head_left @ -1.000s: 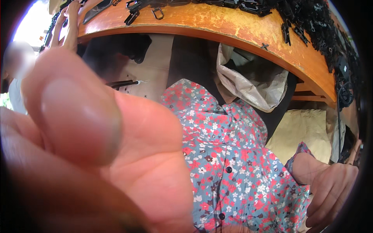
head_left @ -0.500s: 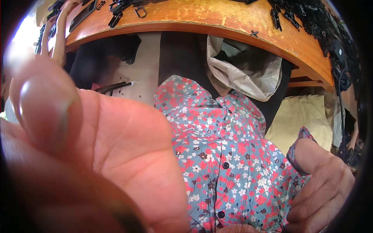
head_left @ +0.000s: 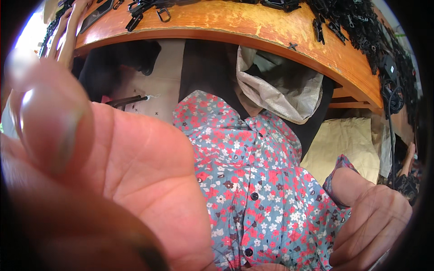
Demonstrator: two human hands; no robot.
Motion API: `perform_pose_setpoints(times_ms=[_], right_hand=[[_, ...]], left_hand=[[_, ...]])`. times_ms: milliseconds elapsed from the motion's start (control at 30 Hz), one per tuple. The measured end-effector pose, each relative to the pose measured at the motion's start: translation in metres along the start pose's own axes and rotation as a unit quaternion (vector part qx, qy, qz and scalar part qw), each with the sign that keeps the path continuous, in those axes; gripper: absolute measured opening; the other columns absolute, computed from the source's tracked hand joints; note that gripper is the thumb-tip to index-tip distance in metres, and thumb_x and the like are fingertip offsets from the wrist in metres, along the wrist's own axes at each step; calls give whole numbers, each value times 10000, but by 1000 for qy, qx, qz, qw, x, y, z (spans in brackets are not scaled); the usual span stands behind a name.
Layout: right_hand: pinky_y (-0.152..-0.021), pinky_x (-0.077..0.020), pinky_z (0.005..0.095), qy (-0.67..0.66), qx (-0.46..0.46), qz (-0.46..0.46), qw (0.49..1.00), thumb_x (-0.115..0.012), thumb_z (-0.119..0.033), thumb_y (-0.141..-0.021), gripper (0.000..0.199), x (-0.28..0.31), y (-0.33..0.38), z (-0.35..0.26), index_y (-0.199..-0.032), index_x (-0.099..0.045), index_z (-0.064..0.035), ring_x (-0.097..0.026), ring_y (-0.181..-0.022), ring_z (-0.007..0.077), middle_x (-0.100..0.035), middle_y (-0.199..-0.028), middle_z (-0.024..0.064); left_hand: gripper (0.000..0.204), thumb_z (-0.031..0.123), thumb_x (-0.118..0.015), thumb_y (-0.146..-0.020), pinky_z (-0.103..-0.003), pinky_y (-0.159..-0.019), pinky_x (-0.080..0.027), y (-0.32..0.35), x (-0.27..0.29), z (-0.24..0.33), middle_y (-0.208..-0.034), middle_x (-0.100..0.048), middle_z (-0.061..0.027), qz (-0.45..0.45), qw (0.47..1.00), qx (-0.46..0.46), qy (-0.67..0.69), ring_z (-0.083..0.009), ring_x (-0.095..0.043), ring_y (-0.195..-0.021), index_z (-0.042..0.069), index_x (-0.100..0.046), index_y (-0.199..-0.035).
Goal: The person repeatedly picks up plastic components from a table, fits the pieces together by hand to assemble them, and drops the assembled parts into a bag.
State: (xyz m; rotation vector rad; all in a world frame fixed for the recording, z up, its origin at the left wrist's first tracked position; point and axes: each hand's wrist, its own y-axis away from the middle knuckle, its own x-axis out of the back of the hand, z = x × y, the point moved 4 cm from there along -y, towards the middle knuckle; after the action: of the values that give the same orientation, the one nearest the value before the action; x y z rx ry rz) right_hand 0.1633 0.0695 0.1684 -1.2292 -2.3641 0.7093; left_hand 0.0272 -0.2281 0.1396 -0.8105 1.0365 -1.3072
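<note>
My left hand (head_left: 149,180) fills the left side of the view, very close up, its bare palm toward me. The fingers stand apart and curve nearer, with blurred tips, and nothing shows in the palm. At the lower right, my right hand (head_left: 373,221) is raised beside the front of my flowered shirt (head_left: 271,203). Its back and bent knuckles show. The fingers curl inward toward the lower edge, where their tips, and anything they may hold, are hidden.
A worn wooden table (head_left: 203,25) curves across the top, with black buckle-like parts (head_left: 140,13) and a large black pile (head_left: 357,27) on it. Below hang an open whitish sack (head_left: 289,99) and a beige cloth (head_left: 346,144). Another person's arms (head_left: 68,31) reach in at upper left.
The view has shifted a little, so the table, sack and shirt sit slightly further left. My right hand has folded a bit more at the knuckles. My left hand stays almost still.
</note>
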Motion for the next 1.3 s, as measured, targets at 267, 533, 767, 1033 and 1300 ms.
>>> perform_pose_setpoints(times_ms=[267,533,767,1033,1300], right_hand=[[-354,-289,297,-26,1,34,999,-627,-125,-897,300,5,7,5,-630,-497,-81,-461,-429,150,-527,-592,62],[-352,-286,297,-47,3,45,998,-627,-121,-902,306,12,9,13,-628,-496,-80,-460,-426,150,-524,-587,60],[-350,-284,296,-64,5,61,996,-626,-117,-907,312,12,15,11,-627,-495,-80,-460,-423,149,-521,-582,58],[-348,-281,295,-85,6,94,992,-625,-113,-913,318,10,27,9,-625,-494,-79,-460,-421,149,-518,-576,56],[-346,-278,295,-106,3,126,986,-625,-109,-919,324,5,38,8,-623,-494,-79,-460,-418,148,-514,-570,54]], left_hand=[[639,707,-404,-1039,-493,-1001,-462,16,-33,33,-1210,-664,-149,-32,999,-9,2,-260,-572,-1082,185,-613,-1342],[643,707,-397,-1041,-495,-1001,-463,11,-25,22,-1205,-665,-151,-46,998,-30,-4,-262,-574,-1079,183,-613,-1343],[646,707,-391,-1043,-497,-1000,-464,8,-27,11,-1200,-667,-152,-63,997,-46,-6,-263,-575,-1077,180,-612,-1344],[650,707,-383,-1045,-499,-999,-465,13,-37,20,-1194,-668,-154,-92,994,-58,1,-265,-577,-1074,178,-612,-1345],[654,707,-376,-1047,-501,-999,-466,20,-57,10,-1189,-669,-155,-118,991,-65,8,-266,-578,-1071,175,-611,-1346]])
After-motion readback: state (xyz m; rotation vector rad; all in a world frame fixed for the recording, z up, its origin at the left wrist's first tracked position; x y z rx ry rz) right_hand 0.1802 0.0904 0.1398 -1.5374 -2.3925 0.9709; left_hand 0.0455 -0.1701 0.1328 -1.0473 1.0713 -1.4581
